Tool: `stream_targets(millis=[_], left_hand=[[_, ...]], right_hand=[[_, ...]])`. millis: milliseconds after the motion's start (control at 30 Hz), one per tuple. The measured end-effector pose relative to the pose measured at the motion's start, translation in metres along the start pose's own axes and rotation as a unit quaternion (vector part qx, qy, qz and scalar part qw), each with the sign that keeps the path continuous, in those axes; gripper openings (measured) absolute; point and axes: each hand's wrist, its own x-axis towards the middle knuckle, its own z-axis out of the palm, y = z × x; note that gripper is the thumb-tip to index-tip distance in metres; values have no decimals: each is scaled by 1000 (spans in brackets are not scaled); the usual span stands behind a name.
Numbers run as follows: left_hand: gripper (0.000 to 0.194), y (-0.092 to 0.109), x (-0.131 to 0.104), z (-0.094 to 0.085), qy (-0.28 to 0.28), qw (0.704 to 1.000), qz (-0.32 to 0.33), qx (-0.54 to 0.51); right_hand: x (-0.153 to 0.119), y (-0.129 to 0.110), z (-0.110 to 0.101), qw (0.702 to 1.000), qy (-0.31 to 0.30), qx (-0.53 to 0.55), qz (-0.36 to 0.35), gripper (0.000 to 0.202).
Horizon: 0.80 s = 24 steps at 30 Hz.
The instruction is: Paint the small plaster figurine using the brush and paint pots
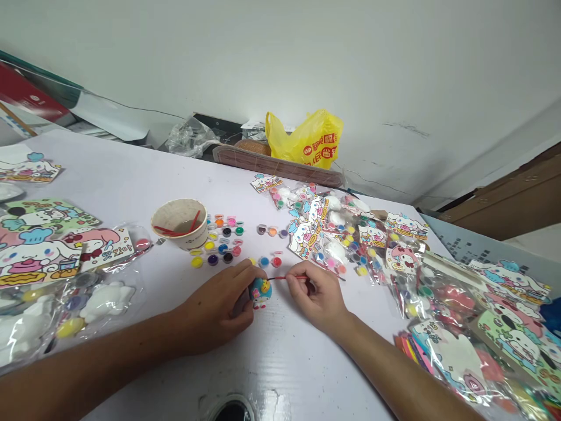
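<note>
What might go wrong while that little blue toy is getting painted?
The red brush in the right hand might slip and smear the yellow part, since its tip is right there. The left hand's fingers hold the painted blue figure, so they could smudge it if it's wet. The open paint pots sit close by and might get bumped.
</note>
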Motion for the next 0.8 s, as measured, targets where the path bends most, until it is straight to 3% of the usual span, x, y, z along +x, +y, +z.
stream_targets(millis=[333,667,800], left_hand=[[33,0,-1,1,-4,1000,-6,-4],[31,0,0,-1,1,1000,-13,-19],[30,0,0,0,11,1000,-17,-24]], right_hand=[[0,0,-1,1000,-4,3,2,12],[8,9,-6,991,78,9,107,19],[11,13,-8,990,73,-2,118,21]])
